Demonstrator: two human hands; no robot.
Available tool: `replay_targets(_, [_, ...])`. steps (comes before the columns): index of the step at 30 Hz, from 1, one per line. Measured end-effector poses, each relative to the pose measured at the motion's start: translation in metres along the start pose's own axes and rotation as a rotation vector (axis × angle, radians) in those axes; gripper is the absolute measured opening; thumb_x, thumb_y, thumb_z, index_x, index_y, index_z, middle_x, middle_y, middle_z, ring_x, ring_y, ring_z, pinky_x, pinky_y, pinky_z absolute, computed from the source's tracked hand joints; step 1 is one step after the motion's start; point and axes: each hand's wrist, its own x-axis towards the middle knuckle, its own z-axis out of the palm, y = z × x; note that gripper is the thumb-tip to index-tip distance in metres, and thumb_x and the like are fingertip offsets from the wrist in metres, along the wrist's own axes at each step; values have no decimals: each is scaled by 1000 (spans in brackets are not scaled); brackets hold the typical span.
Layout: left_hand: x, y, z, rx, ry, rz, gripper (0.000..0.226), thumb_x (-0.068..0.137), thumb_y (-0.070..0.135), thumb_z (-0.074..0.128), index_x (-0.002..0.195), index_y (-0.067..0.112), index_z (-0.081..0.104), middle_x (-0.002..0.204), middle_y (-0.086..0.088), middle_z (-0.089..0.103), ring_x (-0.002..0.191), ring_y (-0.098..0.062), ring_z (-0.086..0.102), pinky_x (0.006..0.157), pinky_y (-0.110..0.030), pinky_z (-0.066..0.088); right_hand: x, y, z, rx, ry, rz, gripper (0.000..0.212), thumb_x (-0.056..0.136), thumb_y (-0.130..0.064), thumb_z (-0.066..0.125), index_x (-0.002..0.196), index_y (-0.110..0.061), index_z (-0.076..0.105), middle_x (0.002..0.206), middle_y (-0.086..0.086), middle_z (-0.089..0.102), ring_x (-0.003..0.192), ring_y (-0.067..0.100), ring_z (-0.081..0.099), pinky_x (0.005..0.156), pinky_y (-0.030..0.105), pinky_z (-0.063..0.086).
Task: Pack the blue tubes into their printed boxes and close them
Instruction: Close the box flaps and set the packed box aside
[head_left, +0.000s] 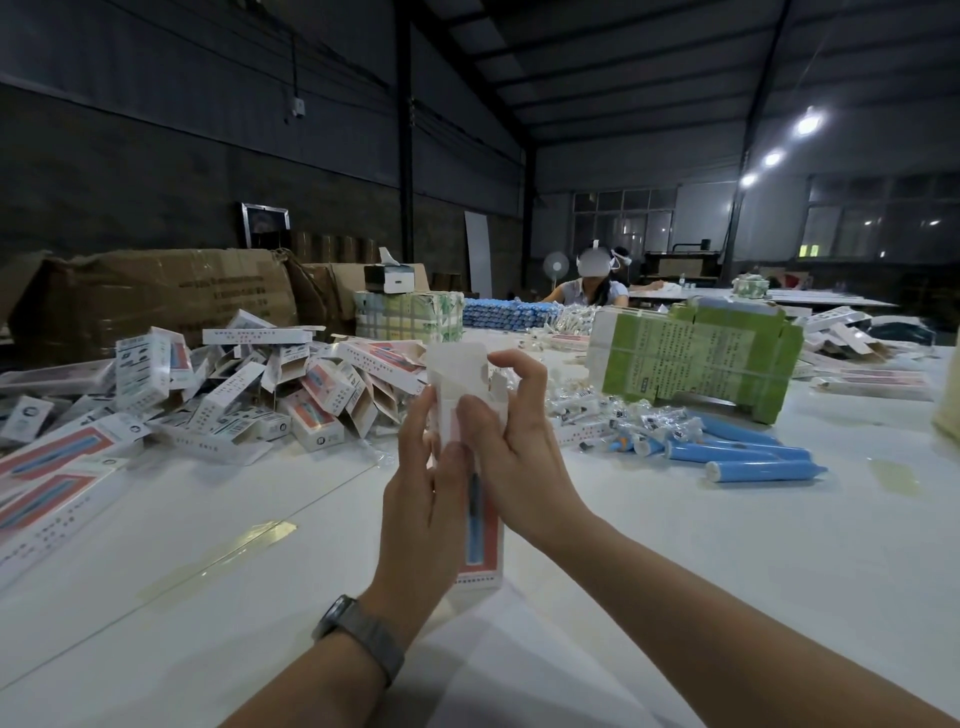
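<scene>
A printed box (475, 530) is held upright above the white worktop (675, 571), gripped along its sides by the left hand (421, 499) and the right hand (511, 457), both closed on it. The top flaps (457, 364) are seen open; whether a tube is already inside cannot be told. Loose blue tubes (748, 454) lie well to the right, a pile of boxes (218, 400) to the left. Risk noted: the tuck flap may be creased or side tabs left outside if pressed unevenly, so closure would spring open.

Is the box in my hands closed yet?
No, open: the box's top flap stands up, untucked, above both hands.
</scene>
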Motion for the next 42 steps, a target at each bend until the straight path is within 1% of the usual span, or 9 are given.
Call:
replay_targets(10, [4, 14, -6, -57, -64, 32, 44, 100, 42, 32, 133, 71, 30, 121, 45, 55, 107, 5, 65, 77, -12, 52, -3, 1, 0, 28, -6, -55, 25, 96, -37, 48, 113, -43, 31, 94, -5, 67, 80, 18, 67, 73, 54, 54])
replay_targets(14, [6, 14, -7, -55, -44, 6, 31, 97, 48, 36, 124, 64, 40, 108, 27, 68, 94, -9, 72, 71, -22, 58, -6, 1, 3, -15, 1, -78, 23, 96, -40, 44, 112, -47, 29, 95, 3, 63, 77, 20, 66, 70, 53, 54])
replay_targets(22, [7, 17, -7, -1, -2, 38, 22, 98, 51, 31, 108, 69, 36, 100, 39, 63, 88, 3, 69, 59, -11, 52, -7, 1, 3, -21, -37, -94, 24, 95, -50, 39, 115, -54, 27, 102, 0, 65, 85, 19, 67, 76, 52, 54])
replay_targets(26, [7, 19, -6, -7, 16, 22, 23, 98, 51, 30, 113, 66, 35, 105, 42, 61, 89, 5, 68, 59, -11, 53, -6, 3, 1, -17, -101, -96, 30, 97, -50, 35, 124, -40, 31, 114, -2, 65, 92, 21, 68, 78, 53, 55])
replay_targets(30, [5, 21, -5, -5, 11, 19, 24, 91, 64, 28, 113, 70, 33, 97, 40, 63, 81, 5, 69, 55, -11, 51, -8, 7, 2, -86, -53, -93, 24, 97, -51, 34, 116, -39, 41, 95, -16, 63, 81, 12, 65, 71, 48, 53])
replay_targets(34, [4, 21, -4, 4, 5, 20, 24, 86, 70, 27, 109, 78, 30, 96, 43, 61, 82, 6, 68, 54, -11, 52, -6, 10, 2, -99, -28, -51, 17, 94, -51, 35, 102, -39, 45, 86, -13, 62, 79, 13, 62, 72, 48, 53])
replay_targets(37, [4, 20, -4, 5, 5, 10, 26, 84, 73, 26, 109, 78, 29, 96, 44, 61, 83, 7, 68, 54, -10, 51, -3, 8, 0, -117, -30, -73, 12, 93, -48, 38, 98, -40, 46, 93, -8, 62, 87, 14, 61, 76, 47, 52])
replay_targets(39, [6, 18, -3, 8, 15, 10, 27, 85, 72, 26, 111, 77, 29, 100, 44, 61, 86, 7, 68, 56, -10, 51, 1, 5, -3, -145, -11, -151, 16, 94, -40, 44, 100, -28, 53, 108, -8, 57, 104, 12, 58, 83, 43, 52])
replay_targets(42, [7, 16, -2, 15, 39, 3, 26, 89, 69, 26, 114, 76, 28, 103, 48, 57, 89, 11, 66, 57, -8, 51, 6, 2, -4, -132, 17, -211, 9, 92, -25, 55, 101, -26, 55, 117, -17, 54, 114, 10, 55, 85, 34, 52])
